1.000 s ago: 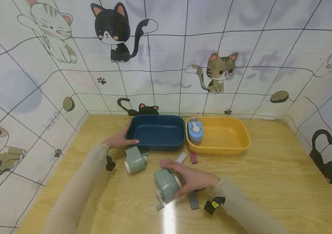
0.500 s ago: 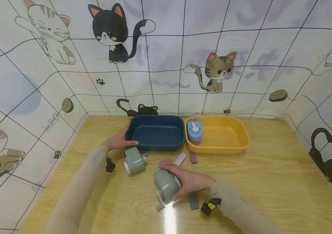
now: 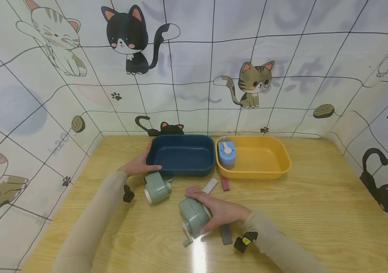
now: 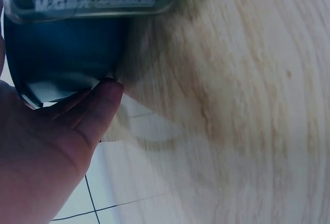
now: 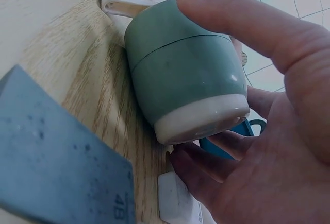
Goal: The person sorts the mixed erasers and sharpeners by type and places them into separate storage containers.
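Note:
My right hand [image 3: 223, 210] grips a green hand-crank pencil sharpener [image 3: 194, 217] lying on its side on the table. In the right wrist view, the thumb lies along one side of the sharpener [image 5: 185, 69] and the fingers reach round its white base. My left hand [image 3: 140, 162] holds the left end of a dark blue bin [image 3: 182, 173], thumb at the front rim. In the left wrist view its fingers [image 4: 100, 108] lie against the bin's outer wall. Another green pencil sharpener [image 3: 157, 187] lies just in front of that bin, near the left hand.
A yellow bin [image 3: 255, 175] stands beside the blue one, with a blue crank sharpener [image 3: 227, 154] inside. Several erasers lie near the right hand: a white one [image 3: 210, 185], a magenta one [image 3: 225, 184], a pink one [image 3: 193, 189] and a grey one [image 3: 226, 234]. Behind rises a cat-print backdrop [image 3: 194, 94].
My right hand has shifted slightly left and settled closer around the green sharpener. The left hand stays on the blue bin, and the head view has shifted slightly.

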Action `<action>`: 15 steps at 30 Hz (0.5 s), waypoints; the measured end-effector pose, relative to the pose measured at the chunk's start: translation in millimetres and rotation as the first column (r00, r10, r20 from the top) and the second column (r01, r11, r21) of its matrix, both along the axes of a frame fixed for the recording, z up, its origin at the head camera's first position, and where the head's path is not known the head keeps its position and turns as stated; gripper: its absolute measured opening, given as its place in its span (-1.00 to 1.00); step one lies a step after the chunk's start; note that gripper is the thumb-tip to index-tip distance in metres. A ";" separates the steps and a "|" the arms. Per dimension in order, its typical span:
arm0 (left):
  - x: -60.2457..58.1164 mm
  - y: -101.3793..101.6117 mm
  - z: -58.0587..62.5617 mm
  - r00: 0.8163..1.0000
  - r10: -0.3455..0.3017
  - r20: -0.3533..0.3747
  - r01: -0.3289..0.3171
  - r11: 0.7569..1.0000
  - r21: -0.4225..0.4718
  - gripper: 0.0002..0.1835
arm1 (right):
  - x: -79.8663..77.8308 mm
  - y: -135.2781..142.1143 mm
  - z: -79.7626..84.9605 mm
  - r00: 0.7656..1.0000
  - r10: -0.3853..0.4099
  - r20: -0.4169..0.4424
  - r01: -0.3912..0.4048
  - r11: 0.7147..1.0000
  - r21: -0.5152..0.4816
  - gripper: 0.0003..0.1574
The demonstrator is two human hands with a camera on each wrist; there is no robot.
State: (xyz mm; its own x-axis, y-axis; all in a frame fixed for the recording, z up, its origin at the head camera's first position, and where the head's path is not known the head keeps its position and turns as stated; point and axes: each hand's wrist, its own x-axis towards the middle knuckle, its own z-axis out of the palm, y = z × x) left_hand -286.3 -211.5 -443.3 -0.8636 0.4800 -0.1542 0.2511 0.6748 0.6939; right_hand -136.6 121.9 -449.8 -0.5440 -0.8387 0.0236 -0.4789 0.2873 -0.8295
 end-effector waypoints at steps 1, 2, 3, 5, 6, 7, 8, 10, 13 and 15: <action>-0.3 -0.2 -0.8 1.000 -0.001 -0.002 0.001 1.000 0.001 0.30 | 0.2 -0.1 0.1 1.000 -0.001 0.001 0.001 1.000 0.000 0.28; 0.1 -0.3 -1.2 1.000 0.000 -0.002 0.000 1.000 0.006 0.30 | 0.2 -0.2 0.0 1.000 0.001 0.000 -0.001 1.000 -0.004 0.28; 0.2 -0.5 -1.7 1.000 -0.001 -0.004 0.001 1.000 0.009 0.30 | 0.2 -0.5 -0.2 1.000 0.001 0.000 -0.001 1.000 -0.008 0.28; 0.8 -0.7 -2.1 1.000 0.001 -0.006 -0.001 1.000 0.014 0.29 | -0.2 -0.9 -1.5 1.000 0.002 -0.005 -0.002 1.000 -0.024 0.27; 0.3 -0.8 -2.7 1.000 -0.001 -0.009 0.001 1.000 0.016 0.29 | -0.5 -1.2 -2.3 1.000 0.003 -0.008 -0.003 0.999 -0.035 0.27; -0.1 -0.9 -3.2 1.000 -0.003 -0.010 0.003 1.000 0.018 0.29 | -0.7 -1.7 -2.3 1.000 0.004 -0.009 -0.004 0.999 -0.047 0.27; -0.2 -0.9 -3.3 1.000 -0.003 -0.009 0.003 1.000 0.021 0.29 | -1.0 -2.2 -2.6 1.000 0.004 -0.011 -0.004 0.998 -0.057 0.27; -1.3 -1.0 -4.0 1.000 -0.006 -0.008 0.006 1.000 0.023 0.29 | -1.0 -2.8 -2.6 1.000 -0.004 0.000 0.004 0.998 -0.063 0.28; -2.2 -1.0 -4.3 1.000 -0.007 -0.008 0.008 1.000 0.023 0.29 | -1.1 -3.4 -2.2 0.999 -0.021 0.036 0.023 0.998 -0.057 0.30; -2.7 -1.2 -4.4 1.000 -0.008 -0.009 0.008 1.000 0.022 0.29 | -1.3 -3.4 -3.1 0.997 -0.033 0.063 0.036 0.998 -0.051 0.31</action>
State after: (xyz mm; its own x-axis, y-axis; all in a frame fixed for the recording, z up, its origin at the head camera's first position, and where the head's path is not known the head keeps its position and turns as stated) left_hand -289.0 -212.7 -447.7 -0.8610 0.4902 -0.1356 0.2628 0.6570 0.7066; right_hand -137.9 118.5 -452.9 -0.5744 -0.8179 0.0321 -0.4164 0.2582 -0.8718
